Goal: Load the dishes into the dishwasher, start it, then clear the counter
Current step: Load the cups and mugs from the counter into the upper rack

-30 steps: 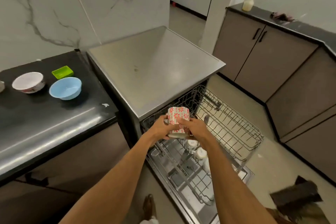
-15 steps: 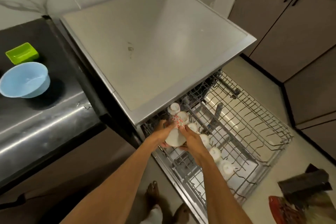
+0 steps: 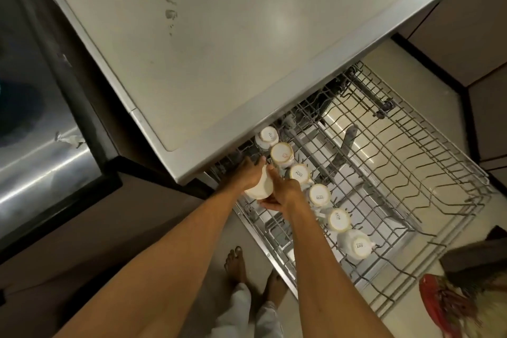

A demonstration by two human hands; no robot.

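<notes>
looking straight down on a kitchen. pale beige floor (image 3: 411, 82) under and to the right of the pulled-out rack (image 3: 428, 178); brown cabinet fronts (image 3: 466, 22) beyond the rack's far right; dark glossy counter (image 3: 41, 151) well left of the rack; flat brushed-steel dishwasher top (image 3: 233, 35) just behind the rack, smudged near the middle.

counted: one rack, six upturned mugs (image 3: 319, 195) in a slanting row along the rack's left side, one held mug (image 3: 259, 186), two bare feet (image 3: 234, 263) on the floor near the rack's near-left corner, one red bristly thing (image 3: 439, 302) off the rack's near right, too blurred to name.

rack of thin grey wire, an open grid with upright tines, its right half bare. row mugs white, round, glazed, bases up with small print. held mug white and smooth, tilted, just left of the row at the rack's left edge; touching the wires or not, cannot tell. left hand (image 3: 248, 173) wrapped round its far side, fingers curled; right hand (image 3: 282, 192) gripping the near side, thumb beneath the round end.
</notes>
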